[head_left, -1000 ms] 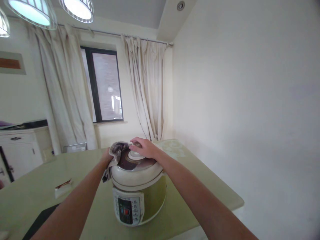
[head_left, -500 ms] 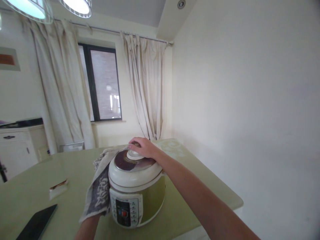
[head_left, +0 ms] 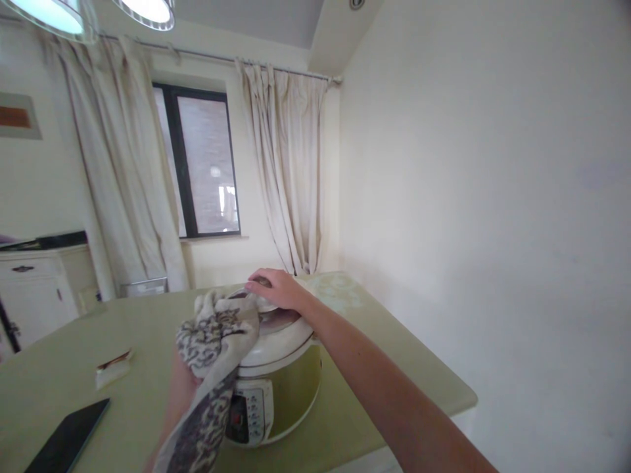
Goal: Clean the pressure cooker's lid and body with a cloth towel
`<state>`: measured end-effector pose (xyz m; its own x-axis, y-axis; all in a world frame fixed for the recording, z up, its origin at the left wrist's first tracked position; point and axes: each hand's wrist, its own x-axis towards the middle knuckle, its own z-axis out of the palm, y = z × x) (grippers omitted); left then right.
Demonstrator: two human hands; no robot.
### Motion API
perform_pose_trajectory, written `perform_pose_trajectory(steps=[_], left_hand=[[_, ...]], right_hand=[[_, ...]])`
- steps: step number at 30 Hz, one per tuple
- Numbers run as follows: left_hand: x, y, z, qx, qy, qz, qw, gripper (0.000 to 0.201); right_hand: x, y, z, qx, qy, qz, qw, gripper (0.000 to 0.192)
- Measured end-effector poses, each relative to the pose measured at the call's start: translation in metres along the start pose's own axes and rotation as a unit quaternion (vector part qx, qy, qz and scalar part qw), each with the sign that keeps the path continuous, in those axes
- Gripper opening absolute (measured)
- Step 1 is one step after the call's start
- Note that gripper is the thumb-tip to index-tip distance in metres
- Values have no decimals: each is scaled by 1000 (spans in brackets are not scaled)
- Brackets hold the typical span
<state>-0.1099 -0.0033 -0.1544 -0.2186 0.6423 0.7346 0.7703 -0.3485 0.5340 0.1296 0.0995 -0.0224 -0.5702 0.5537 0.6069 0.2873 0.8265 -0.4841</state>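
Observation:
A white and green electric pressure cooker (head_left: 293,391) stands on the table, its control panel (head_left: 251,414) facing me. My right hand (head_left: 280,289) is closed over the knob of its lid (head_left: 279,320). Against the cooker's left side and over part of the lid, my left hand (head_left: 185,378) holds a bunched grey and white patterned towel (head_left: 217,338). The cloth covers most of the left fingers. One end of the towel hangs down in front of the panel and hides part of it.
On the left of the green table (head_left: 394,394) lie a dark phone or tablet (head_left: 69,437) and a small whitish packet (head_left: 113,369). A wall (head_left: 493,230) runs along the right. Behind are curtains (head_left: 288,164) and a white cabinet (head_left: 37,282).
My left hand has lifted the towel from the cooker's left side up onto the lid's edge, bunching it. My right hand stays on the lid knob.

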Motion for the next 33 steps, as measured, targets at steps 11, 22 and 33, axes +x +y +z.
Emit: perform_pose_trajectory(steps=[11, 22, 33], left_hand=[[42, 81, -22, 157, -95, 21, 983, 54], [-28, 126, 16, 169, -17, 392, 904, 57], [-94, 82, 38, 180, 52, 545, 817, 25]], right_hand=[[7, 17, -2, 218, 64, 44, 973, 50], [9, 18, -2, 186, -20, 56, 981, 59], [0, 3, -4, 75, -31, 33, 996, 34]])
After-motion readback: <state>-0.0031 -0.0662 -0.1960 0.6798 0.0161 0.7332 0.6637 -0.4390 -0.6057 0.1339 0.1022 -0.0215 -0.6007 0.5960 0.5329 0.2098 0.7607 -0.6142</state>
